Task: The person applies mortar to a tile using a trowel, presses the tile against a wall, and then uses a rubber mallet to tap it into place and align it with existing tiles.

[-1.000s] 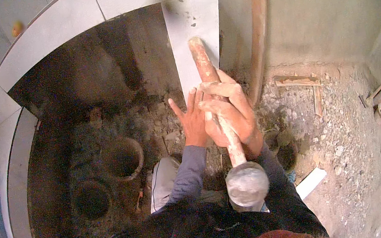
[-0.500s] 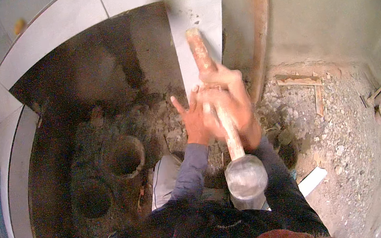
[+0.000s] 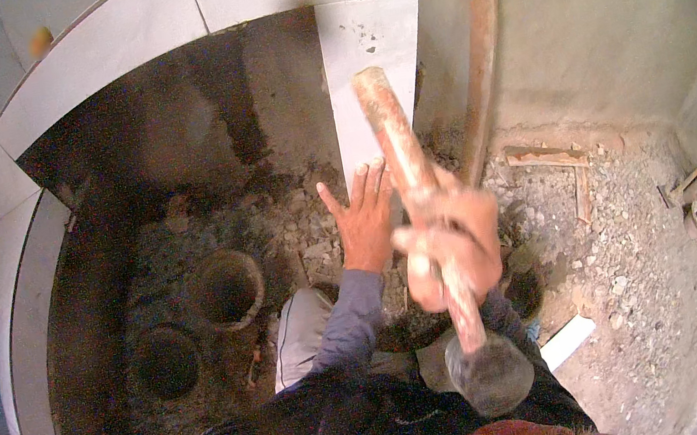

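Mid-frame, your right hand [image 3: 458, 236] grips a grey-headed, brown wooden-handled mallet [image 3: 395, 136]; your left hand [image 3: 367, 231] spreads wide at a flat white tile [image 3: 369, 76]. Your black shirt's [image 3: 337, 427] pale mark [image 3: 419, 416] looks blurry.

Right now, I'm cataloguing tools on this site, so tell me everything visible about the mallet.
The mallet has a rounded grey head, its material unclear, and a stick-like handle that looks wooden, reddish-brown with pale, worn patches. The blurred right hand grips the handle partway along. It slants, head toward the person's body, free handle end pointing away, overlapping the white tile in view. Whether the head touches the dark sleeve can't be told.
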The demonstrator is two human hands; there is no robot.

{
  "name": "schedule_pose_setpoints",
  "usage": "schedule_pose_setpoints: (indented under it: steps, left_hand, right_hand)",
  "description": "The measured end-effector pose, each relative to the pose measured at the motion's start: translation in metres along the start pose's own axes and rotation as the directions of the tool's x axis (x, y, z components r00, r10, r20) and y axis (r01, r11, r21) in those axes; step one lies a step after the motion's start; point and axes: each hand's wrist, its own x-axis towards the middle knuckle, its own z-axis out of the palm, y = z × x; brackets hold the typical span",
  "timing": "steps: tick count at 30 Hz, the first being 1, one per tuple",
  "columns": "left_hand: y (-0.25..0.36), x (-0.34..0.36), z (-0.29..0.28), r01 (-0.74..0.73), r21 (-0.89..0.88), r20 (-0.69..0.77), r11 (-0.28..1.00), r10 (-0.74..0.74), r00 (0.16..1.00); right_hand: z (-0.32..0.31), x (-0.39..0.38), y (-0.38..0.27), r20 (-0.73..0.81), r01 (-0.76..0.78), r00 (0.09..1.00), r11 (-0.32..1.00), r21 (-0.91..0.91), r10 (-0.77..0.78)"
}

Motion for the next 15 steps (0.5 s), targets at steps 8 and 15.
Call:
schedule_pose_setpoints:
  steps: [8,15]
  left_hand:
    - [0.005,0.009,-0.009,0.078,-0.734,-0.028,0.675,-0.145,0.989]
    - [0.007,-0.005,0.016,0.064,-0.788,-0.013,0.613,-0.120,0.993]
  right_hand:
    - [0.009,0.005,0.011,0.022,0.349,0.933,0.884,-0.310,-0.360]
    - [-0.004,-0.003,0.006,-0.019,0.232,0.964,0.874,-0.426,-0.266]
